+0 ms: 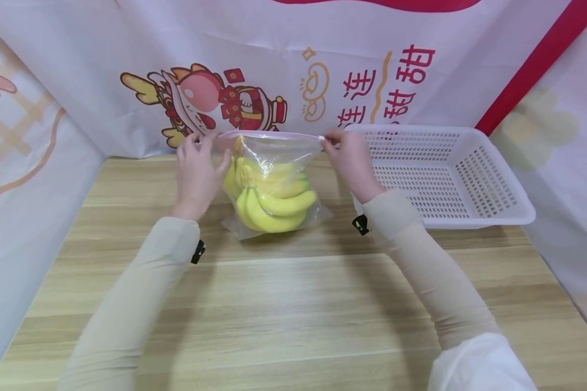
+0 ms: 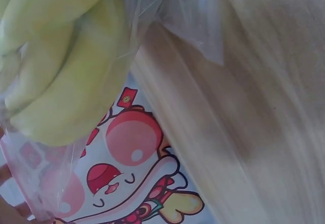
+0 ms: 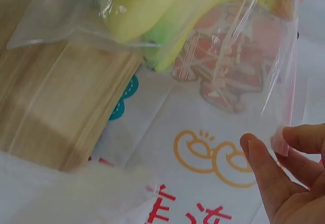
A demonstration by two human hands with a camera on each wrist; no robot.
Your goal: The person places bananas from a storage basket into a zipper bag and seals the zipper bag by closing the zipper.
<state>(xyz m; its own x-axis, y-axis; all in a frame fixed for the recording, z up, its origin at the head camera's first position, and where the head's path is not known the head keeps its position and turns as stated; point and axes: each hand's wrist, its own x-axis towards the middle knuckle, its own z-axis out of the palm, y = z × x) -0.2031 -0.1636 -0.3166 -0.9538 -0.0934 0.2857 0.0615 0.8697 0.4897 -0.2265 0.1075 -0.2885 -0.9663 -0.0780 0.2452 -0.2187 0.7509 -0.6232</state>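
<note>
A clear zip bag (image 1: 303, 155) with a pink strip along its top edge hangs between the two hands. Inside it lie yellow bananas (image 1: 274, 203), some with green tips, also visible in the left wrist view as bananas (image 2: 66, 66) behind the film. My left hand (image 1: 198, 171) holds the bag's upper left corner; only bits of its fingers (image 2: 15, 209) show in the left wrist view. At the upper right corner, by a small white piece on the strip, my right hand (image 1: 352, 160) pinches the bag. Thumb and fingers (image 3: 269, 176) meet around the strip's end in the right wrist view.
A white perforated plastic basket (image 1: 499, 221) stands on the right of the wooden table (image 1: 283, 315), behind the right forearm. A printed cloth (image 1: 283, 65) with a cartoon figure and red characters hangs along the back. More cloth (image 1: 34, 163) closes off the left side.
</note>
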